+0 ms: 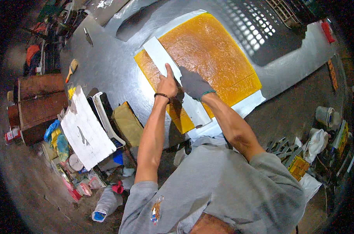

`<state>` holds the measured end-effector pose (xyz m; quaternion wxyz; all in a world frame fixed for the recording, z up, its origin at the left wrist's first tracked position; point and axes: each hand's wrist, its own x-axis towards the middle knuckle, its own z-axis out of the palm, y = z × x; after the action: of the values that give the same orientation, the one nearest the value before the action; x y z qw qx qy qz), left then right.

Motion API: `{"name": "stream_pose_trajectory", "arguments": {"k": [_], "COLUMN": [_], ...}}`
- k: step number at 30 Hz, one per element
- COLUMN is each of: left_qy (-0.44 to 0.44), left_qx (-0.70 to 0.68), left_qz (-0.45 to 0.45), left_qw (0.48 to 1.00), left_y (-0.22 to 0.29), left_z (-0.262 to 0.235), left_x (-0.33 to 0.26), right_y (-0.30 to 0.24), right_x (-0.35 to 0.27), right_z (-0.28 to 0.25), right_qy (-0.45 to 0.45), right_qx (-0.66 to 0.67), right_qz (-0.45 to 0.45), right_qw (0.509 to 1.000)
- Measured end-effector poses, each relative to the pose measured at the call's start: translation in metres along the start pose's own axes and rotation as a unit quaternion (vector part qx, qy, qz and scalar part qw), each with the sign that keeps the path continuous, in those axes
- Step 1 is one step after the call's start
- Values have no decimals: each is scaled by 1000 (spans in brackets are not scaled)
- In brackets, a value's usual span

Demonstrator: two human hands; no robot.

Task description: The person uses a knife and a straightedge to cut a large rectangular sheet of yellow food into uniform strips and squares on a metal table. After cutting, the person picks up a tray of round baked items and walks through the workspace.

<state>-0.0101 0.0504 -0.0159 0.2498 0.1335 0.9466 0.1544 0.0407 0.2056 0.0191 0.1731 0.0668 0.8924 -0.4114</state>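
Note:
A long flat white bar (156, 52) lies slantwise across a glossy orange-yellow sheet (218, 52). My bare left hand (168, 85) holds the bar down at its middle, index finger stretched along it and thumb by its left edge. Just right of it, my right hand (195, 84), in a dark grey glove, is closed at the bar's right edge; whatever it may hold is hidden. A pale backing (252, 102) shows under the sheet's edges. Near the lower right of the sheet runs a straight line across its surface.
Everything rests on a grey metal table (107, 58). A paintbrush (71, 70) and a slim cutter-like tool (88, 37) lie at the left. Nearer are a torn white board (87, 126) and a folded tan piece (127, 124). A bucket (324, 116) stands at the right.

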Motion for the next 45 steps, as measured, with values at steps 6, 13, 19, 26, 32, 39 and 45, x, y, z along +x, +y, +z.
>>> {"name": "stream_pose_trajectory", "arguments": {"k": [6, 13, 19, 26, 32, 39, 45], "left_qy": [-1, -8, 17, 3, 42, 9, -18], "left_qx": [-3, -21, -6, 0, 4, -15, -4], "left_qz": [-12, 10, 42, 12, 83, 55, 59], "left_qw": [1000, 1000, 999, 1000, 996, 998, 998], "left_y": [10, 1, -6, 0, -22, -9, 1], "left_z": [-8, -4, 4, -3, 12, -2, -10], "left_x": [-9, -2, -1, 1, 8, 3, -2], "right_y": [18, 12, 25, 30, 38, 47, 44], "right_x": [-58, -49, -98, -99, -134, -153, -161], "right_z": [5, 2, 10, 10, 14, 19, 9], "right_qy": [17, -4, 32, 4, 22, 15, -28], "right_qx": [20, 23, 43, 63, 64, 70, 77], "right_qz": [-37, -9, -24, -11, -22, -5, 22], "right_qw": [999, 1000, 998, 998, 997, 997, 996]}}
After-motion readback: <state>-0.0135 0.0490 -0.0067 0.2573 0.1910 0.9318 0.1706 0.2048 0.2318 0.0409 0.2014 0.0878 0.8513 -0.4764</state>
